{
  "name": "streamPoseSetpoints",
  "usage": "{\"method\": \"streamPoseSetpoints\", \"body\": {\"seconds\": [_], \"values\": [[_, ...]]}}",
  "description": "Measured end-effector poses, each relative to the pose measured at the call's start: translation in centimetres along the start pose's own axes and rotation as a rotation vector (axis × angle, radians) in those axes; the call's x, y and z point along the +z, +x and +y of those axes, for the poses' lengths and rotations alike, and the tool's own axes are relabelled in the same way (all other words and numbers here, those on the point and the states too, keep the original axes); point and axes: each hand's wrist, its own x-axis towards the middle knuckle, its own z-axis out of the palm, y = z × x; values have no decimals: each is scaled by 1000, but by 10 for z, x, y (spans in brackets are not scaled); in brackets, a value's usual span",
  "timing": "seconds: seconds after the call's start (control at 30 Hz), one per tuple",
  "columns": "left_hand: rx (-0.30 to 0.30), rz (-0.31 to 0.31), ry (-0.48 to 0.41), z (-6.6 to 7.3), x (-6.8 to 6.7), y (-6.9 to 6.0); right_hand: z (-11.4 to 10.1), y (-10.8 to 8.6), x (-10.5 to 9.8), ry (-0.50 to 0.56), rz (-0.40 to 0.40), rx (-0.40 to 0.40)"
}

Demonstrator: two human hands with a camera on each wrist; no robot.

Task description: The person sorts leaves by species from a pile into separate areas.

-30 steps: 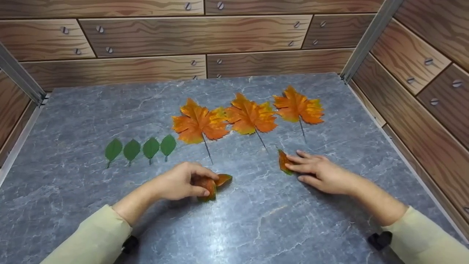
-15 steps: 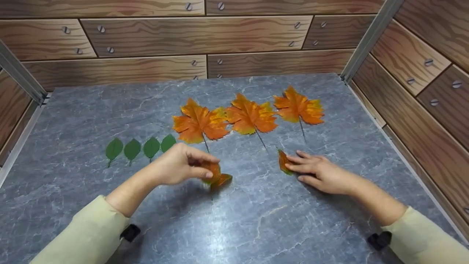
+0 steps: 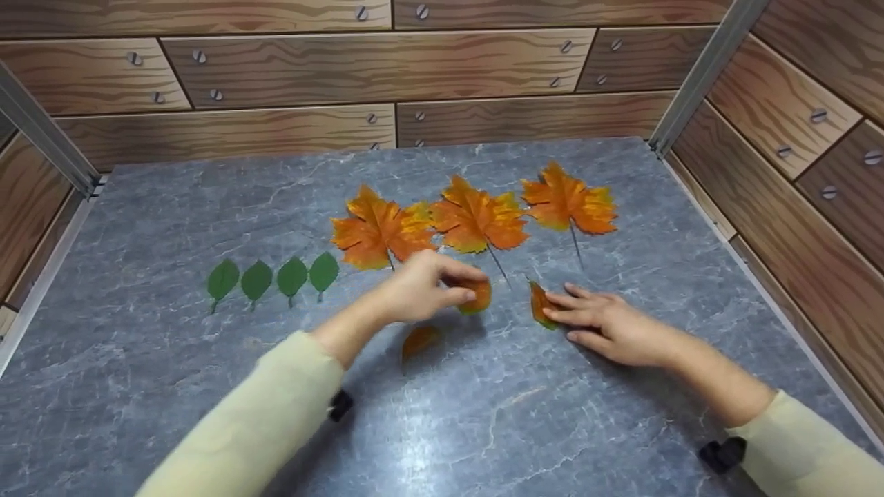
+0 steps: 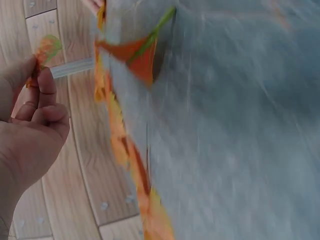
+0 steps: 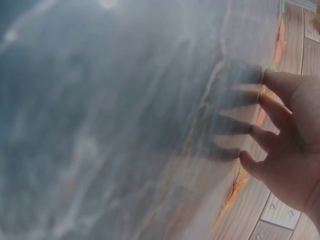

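Note:
Between thumb and fingers my left hand point(image 3: 428, 286) pinches a small orange leaf point(image 3: 478, 297) with a green edge, raised over the table; the left wrist view shows this pinch too. Below it another small orange-brown leaf point(image 3: 420, 341) lies on the table, curled in the left wrist view. My right hand point(image 3: 611, 324) lies with spread fingers on the table, its fingertips touching a third small orange leaf point(image 3: 541, 305). Behind the hands lie three large orange maple leaves, the left one point(image 3: 381, 231), the middle one point(image 3: 476, 217) and the right one point(image 3: 570, 200).
A row of several green leaves point(image 3: 292, 277) lies on the left of the grey marbled table point(image 3: 552, 428). Wood-patterned panels point(image 3: 345, 65) close the back and sides, with metal posts point(image 3: 708, 76) at the corners.
My left hand has picked a small orange leaf off the other one and carried it right, toward my right hand. The other leaf stays behind. My right hand keeps its place.

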Motion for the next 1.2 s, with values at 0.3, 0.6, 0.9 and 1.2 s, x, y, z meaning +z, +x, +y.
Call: {"method": "streamPoseSetpoints", "body": {"seconds": [0.3,0.6,0.9,1.2], "values": [[-90,-26,-6,-5,34,29,1,0,-1,10,-9,-1],[-127,-52,-35,-10,46,35,0,0,-2,9,-22,16],[-180,-69,29,-14,48,37,1,-1,0,4,2,6],[-149,-83,57,-13,49,39,0,-1,0,-1,15,-30]]}}
